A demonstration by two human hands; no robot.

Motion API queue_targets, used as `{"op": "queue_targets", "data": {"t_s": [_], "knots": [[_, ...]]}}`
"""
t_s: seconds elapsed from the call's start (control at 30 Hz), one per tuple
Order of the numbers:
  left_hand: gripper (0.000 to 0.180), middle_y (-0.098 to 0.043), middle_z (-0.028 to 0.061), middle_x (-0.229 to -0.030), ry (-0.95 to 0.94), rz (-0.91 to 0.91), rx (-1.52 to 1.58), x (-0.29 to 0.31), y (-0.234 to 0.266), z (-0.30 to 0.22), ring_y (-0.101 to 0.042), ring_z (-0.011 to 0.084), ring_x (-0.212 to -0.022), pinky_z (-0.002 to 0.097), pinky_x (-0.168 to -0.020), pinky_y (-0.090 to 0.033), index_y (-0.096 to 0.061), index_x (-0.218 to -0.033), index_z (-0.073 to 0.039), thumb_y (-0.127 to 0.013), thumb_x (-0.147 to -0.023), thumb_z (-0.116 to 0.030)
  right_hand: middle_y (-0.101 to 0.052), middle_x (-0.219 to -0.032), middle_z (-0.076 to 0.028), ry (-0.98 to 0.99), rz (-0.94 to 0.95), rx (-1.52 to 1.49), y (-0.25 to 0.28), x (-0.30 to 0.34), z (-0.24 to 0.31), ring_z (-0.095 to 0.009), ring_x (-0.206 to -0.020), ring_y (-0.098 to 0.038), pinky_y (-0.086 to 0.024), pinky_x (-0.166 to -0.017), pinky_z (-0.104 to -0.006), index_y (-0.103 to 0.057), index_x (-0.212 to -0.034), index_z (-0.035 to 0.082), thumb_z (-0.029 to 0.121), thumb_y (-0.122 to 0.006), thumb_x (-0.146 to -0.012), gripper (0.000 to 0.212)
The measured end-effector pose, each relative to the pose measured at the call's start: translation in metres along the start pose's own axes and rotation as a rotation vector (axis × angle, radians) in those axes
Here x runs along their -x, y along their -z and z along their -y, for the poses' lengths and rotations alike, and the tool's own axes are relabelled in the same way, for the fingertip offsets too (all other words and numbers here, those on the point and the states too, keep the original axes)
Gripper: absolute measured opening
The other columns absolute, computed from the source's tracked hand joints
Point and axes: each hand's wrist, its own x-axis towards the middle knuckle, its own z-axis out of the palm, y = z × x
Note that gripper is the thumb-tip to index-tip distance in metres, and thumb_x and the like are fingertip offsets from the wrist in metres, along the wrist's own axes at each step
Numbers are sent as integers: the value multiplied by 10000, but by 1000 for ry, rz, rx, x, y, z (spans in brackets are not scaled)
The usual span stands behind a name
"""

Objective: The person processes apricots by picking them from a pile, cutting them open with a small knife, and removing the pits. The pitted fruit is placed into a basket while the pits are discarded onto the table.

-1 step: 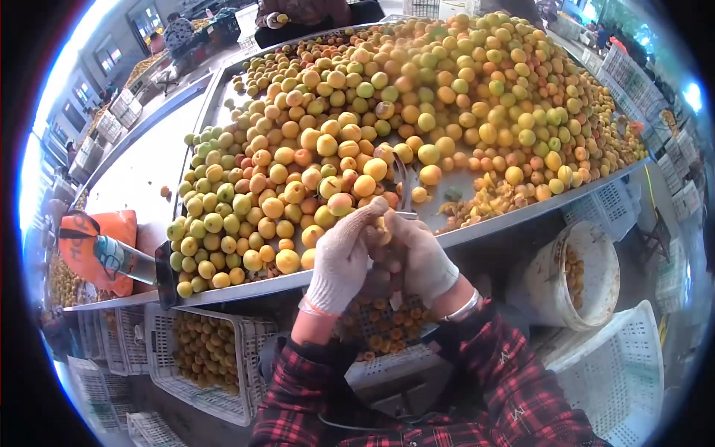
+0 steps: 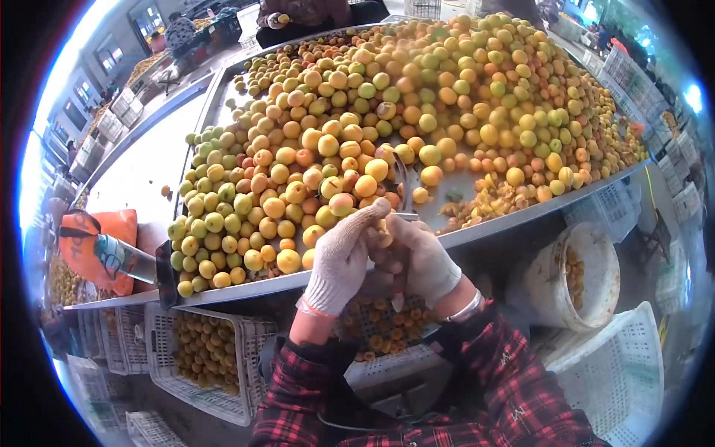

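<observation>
In front of the table edge, my gloved left hand (image 2: 341,257) is closed around an apricot (image 2: 384,238), mostly hidden by fingers. Right beside it, my gloved right hand (image 2: 428,261) grips a tool with a thin curved metal blade (image 2: 404,182). The blade points away from me over the tabletop, and the tool's other end shows below my hands. Both hands meet at the fruit. A large heap of yellow, orange and green apricots (image 2: 298,186) lies just beyond them. Under my hands, a crate (image 2: 387,365) holds apricot pieces.
A metal-rimmed table (image 2: 491,227) bears the heap, with a pile of torn fruit (image 2: 484,201) near its edge. At left are an orange bag (image 2: 112,223) and a clear bottle (image 2: 130,262). Crates (image 2: 253,372) and a white bucket (image 2: 599,298) stand below. Across sits another person (image 2: 320,13).
</observation>
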Motion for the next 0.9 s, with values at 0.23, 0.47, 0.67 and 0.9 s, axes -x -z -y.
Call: {"op": "queue_targets", "data": {"t_s": [0.23, 0.47, 0.67, 0.9], "knots": [[412, -627, 52, -1146, 255, 58, 568, 6, -6, 0, -579, 100, -952, 238, -819, -476, -491, -1348, 30, -488, -944, -52, -572, -700, -13, 2, 34, 150, 9, 2, 5, -81, -520, -493, -401, -455, -234, -624, -944, 40, 292, -552, -967, 263], [412, -580, 103, -1244, 322, -152, 820, 10, -32, 7, -572, 170, -1120, 296, -961, -459, -457, -1362, 42, -471, -994, -142, -630, -763, 10, 272, -140, 507, 15, -10, -13, -30, -708, -553, -465, -605, -196, -658, -948, 10, 160, -648, -917, 154], [332, -619, 43, -943, 513, -367, 1069, 0, -36, -8, -612, 105, -832, 204, -685, -470, -564, -1243, 42, -491, -953, -103, -580, -637, -8, 375, -150, 313, 7, -4, 5, -55, -459, -480, -374, -430, -210, -614, -858, 26, 194, -605, -949, 192], [322, -595, 19, -873, 578, -57, 724, 12, -41, 5, -568, 77, -714, 181, -604, -442, -611, -1203, 15, -501, -956, -160, -495, -596, -21, 656, -38, -142, 22, -10, 35, -100, -406, -375, -313, -372, -265, -596, -972, 32, 275, -552, -983, 247]]}}
